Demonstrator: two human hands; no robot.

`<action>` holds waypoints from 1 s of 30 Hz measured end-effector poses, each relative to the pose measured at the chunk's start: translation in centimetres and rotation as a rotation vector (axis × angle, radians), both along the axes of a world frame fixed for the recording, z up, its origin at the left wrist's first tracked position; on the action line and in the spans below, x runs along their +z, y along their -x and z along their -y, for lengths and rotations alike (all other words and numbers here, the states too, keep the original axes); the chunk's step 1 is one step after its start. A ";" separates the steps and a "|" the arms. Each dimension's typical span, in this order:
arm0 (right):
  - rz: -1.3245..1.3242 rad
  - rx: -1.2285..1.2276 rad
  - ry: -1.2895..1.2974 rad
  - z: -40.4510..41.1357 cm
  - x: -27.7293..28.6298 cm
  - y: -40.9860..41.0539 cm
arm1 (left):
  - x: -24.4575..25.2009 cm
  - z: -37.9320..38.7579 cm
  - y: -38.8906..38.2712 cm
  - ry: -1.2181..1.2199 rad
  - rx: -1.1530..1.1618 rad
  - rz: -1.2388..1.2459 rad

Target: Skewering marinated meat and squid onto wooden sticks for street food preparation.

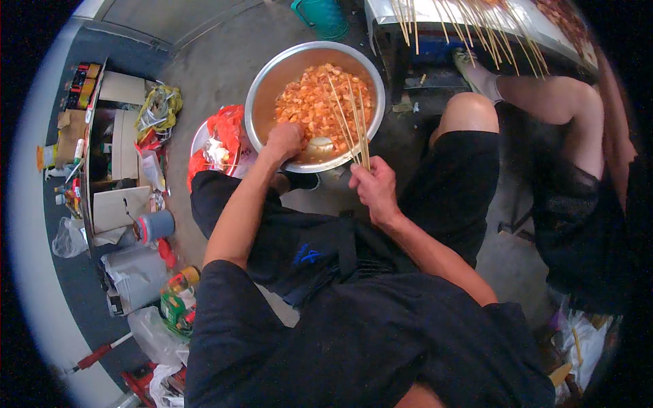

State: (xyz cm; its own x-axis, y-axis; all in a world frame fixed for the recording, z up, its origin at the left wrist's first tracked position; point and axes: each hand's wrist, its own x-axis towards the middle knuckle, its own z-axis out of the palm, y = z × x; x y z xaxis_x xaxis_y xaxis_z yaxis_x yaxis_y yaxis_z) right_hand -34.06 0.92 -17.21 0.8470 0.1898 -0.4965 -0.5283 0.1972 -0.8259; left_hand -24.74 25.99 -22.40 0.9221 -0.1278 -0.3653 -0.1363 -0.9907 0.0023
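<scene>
A large metal basin (258, 84) stands in front of me, with many small pieces of orange-red marinated meat (316, 97) inside. My left hand (286, 141) reaches over the basin's near left side, its fingers down among the meat and partly hidden. My right hand (375, 186) is at the near right rim, closed around a bundle of thin wooden skewers (363, 137). The skewers fan out over the meat, pointing away from me, and no meat shows clearly on them.
A metal-topped table (382, 11) at the upper right bears more skewers (479, 25). Another person's bare leg (541, 99) is beside my knee. A teal bucket (322, 18) stands beyond the basin. Red plastic bags (230, 127) lie left, near a cluttered shelf (97, 153).
</scene>
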 end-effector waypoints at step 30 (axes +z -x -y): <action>-0.032 0.066 -0.005 -0.4 -0.2 0.2 | 5.1 2.7 -0.9 1.762 0.904 -0.395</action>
